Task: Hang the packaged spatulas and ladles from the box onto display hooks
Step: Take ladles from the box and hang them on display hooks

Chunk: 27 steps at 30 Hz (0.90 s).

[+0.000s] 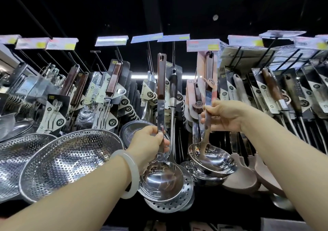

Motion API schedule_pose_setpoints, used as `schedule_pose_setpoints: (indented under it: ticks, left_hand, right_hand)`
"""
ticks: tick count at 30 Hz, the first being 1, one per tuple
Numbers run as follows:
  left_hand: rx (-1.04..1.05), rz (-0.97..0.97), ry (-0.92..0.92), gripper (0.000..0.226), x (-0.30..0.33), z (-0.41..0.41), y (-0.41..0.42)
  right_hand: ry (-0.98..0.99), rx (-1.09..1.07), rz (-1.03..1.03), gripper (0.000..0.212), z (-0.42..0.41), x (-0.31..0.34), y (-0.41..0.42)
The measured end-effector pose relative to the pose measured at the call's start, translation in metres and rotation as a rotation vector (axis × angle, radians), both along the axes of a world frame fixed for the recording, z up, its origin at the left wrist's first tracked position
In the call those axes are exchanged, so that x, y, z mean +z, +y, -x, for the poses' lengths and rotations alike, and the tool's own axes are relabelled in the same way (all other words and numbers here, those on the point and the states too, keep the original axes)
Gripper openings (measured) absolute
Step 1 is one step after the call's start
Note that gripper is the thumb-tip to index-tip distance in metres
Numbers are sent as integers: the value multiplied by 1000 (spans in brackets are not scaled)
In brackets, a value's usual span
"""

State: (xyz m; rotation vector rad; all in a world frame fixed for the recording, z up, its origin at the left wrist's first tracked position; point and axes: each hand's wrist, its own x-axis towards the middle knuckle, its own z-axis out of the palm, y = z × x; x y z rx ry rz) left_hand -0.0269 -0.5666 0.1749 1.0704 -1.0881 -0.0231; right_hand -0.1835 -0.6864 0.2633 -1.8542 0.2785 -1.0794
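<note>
My left hand [150, 142] grips the steel shaft of a ladle with a dark wooden handle [161, 81], held upright with its bowl below my wrist and its hanging hole level with the hooks. My right hand [225, 117] holds a second ladle in a pink card package [208, 74] by its shaft, its shiny bowl hanging at lower centre. The top of that package sits at a black display hook [211, 53] under a price tag. The box is not in view.
Rows of packaged utensils hang on black hooks across the wall, with price tags [111, 40] above them. Perforated steel colanders [71, 159] hang at lower left. Pink silicone spoons [248, 174] and more ladles crowd the lower right.
</note>
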Motion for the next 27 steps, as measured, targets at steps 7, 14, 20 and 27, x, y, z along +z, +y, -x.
schedule_pose_setpoints:
  ticks: [7,14,20,27]
  left_hand:
    - [-6,-4,0,29,1,-2,3]
    - [3,-6,5,30,-2,-4,4]
    - [11,1,10,34,0,-2,5]
    - [7,-11,11,35,-3,1,-1]
  right_hand:
    - [4,-58,25,21,-4,7,9]
    - [69,-62,45,17,-1,0,1]
    - [33,-35,-4,14,8,5,-10]
    - [-5,7,5,14,10,7,-7]
